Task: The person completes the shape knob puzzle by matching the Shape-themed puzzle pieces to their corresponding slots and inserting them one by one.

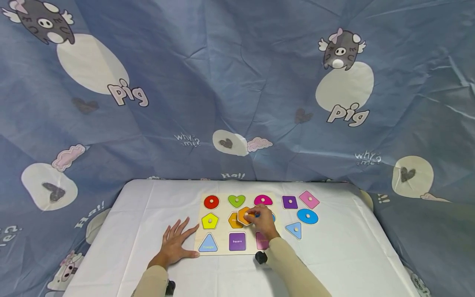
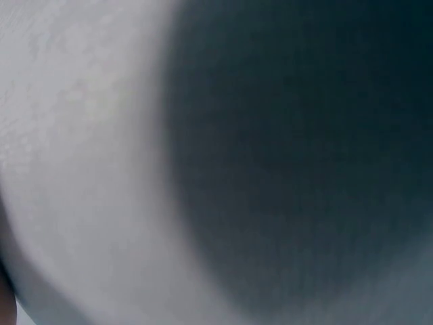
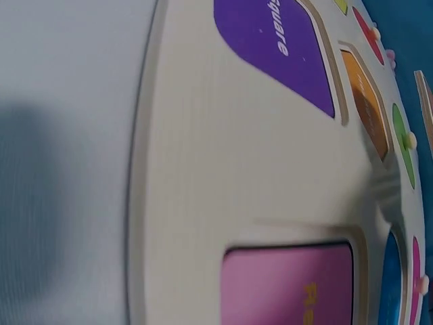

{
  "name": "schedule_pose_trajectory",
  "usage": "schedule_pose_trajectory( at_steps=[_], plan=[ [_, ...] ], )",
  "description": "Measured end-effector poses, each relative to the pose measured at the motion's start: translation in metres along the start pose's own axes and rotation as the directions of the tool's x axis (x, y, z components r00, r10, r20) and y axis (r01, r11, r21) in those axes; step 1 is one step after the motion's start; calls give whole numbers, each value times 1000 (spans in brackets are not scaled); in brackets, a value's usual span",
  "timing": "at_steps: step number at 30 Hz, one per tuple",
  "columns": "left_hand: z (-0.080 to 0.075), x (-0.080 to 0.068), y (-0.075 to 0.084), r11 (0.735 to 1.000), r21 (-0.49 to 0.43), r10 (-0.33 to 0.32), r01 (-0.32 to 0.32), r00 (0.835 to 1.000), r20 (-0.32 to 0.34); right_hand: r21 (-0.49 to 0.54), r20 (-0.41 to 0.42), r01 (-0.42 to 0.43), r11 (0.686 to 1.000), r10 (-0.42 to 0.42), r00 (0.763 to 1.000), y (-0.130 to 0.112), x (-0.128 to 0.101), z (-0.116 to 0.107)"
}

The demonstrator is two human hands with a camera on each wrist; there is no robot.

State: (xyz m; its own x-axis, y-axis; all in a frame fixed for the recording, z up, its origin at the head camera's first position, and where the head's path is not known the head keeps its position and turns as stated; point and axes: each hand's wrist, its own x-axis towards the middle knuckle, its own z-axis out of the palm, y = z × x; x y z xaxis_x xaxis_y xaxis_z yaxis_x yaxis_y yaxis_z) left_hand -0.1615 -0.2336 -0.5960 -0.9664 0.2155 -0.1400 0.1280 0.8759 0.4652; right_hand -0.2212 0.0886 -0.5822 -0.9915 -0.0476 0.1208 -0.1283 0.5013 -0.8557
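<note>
Orange hexagon (image 1: 243,213) — pinched in right fingers (image 1: 256,209) — partly over orange recess (image 1: 232,221).

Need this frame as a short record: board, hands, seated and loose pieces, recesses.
board: pale shape-puzzle board on white-covered table
right hand: holds orange hexagon piece, overlapping the orange hexagon recess in the head view
left hand: fingers spread, at board's left edge
seated: red circle, green heart, magenta half-circle, yellow pentagon
unfilled, near row: light-blue triangle recess, purple square recess, pink recess
loose, right of board: purple square, pink four-sided piece, blue oval, light-blue triangle
left wrist view: too blurred to read
</note>
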Motion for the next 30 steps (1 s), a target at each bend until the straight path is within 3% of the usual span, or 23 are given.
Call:
schedule_pose_trajectory(
  at_steps=[11,20,30],
  plan=[
    [2,1,-2,1000,6,-13,13,1000,7,-42,-1,18,999,-18,1000,-4,3,15],
    [1,1,-1,1000,4,-10,10,1000,2,-69,1,-57,996,57,998,-9,5,25],
    [1,0,0,1000,4,-8,8,1000,4,-141,-79,-133,981,123,989,-12,1,40]
  ],
)
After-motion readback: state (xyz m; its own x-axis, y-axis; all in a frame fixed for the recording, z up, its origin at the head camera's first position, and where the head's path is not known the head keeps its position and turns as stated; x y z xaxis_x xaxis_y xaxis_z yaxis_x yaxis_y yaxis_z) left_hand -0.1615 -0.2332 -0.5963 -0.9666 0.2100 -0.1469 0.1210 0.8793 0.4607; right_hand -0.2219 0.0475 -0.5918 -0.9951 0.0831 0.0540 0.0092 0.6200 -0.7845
